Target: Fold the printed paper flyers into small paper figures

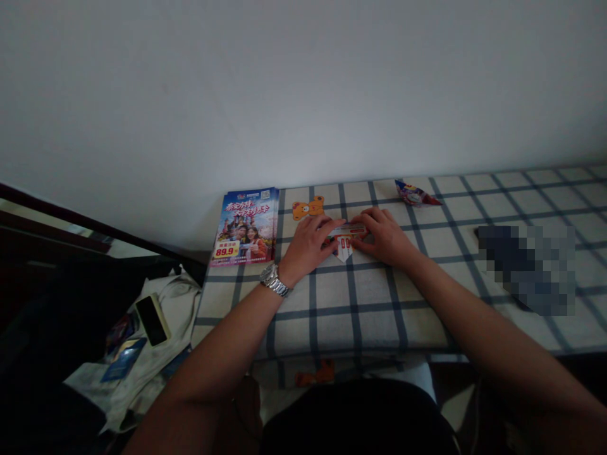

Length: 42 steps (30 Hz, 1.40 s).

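Both hands work over a small sheet of printed paper (346, 245) on the checked cloth, partly folded so that a white point faces me. My left hand (310, 245), with a metal watch on its wrist, grips the paper's left side between thumb and fingers. At the opposite side, my right hand (383, 236) has its thumb and fingers closed on the paper's edge. Fingers cover both ends of the sheet. Beyond my left hand is a stack of colourful flyers (246, 227). A folded piece of blue and red printed paper (415, 194) lies past my right hand.
The checked cloth (332, 309) covers the table up to the white wall. An orange bear print (308, 207) shows on it. A dark, pixelated object (516, 268) lies at the right. Below the table's left edge, a phone (152, 319) rests on a white bag (183, 297).
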Tool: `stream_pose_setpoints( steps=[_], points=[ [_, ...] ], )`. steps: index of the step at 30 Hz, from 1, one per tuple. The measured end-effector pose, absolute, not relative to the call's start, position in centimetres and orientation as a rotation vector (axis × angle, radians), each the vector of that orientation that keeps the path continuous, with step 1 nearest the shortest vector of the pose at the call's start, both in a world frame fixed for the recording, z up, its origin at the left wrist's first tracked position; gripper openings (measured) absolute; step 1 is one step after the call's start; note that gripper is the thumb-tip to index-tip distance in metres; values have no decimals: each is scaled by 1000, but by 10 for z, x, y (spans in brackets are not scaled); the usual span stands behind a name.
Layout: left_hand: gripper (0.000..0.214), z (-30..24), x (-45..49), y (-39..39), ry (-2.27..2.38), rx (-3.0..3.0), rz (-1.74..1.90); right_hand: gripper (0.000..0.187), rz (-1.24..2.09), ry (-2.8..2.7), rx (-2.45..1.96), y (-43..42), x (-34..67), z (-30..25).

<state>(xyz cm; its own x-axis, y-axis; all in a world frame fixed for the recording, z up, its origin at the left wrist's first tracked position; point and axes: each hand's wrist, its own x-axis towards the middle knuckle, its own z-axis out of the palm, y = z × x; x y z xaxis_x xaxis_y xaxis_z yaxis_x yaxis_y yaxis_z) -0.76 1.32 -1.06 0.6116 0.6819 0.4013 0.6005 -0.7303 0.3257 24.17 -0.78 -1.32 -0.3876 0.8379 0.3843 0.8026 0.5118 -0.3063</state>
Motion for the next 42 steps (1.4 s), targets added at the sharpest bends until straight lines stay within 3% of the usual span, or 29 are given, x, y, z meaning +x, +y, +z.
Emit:
stream_pose_setpoints(
  steps=[10,16,29,42],
  points=[
    [45,-15,-8,15,1018,2676,772,42,91,-2274,-1325,-7,242,-15],
    [23,-14,-9,15,1021,2670,785,45,95,-2292,-1317,-10,244,-11],
    [29,-3,4,8,1084,2786,820,44,147,-2156,-1471,-110,288,3],
    [29,11,99,-51,504,2781,642,36,-178,-1805,-1715,-197,346,-2]
  ],
)
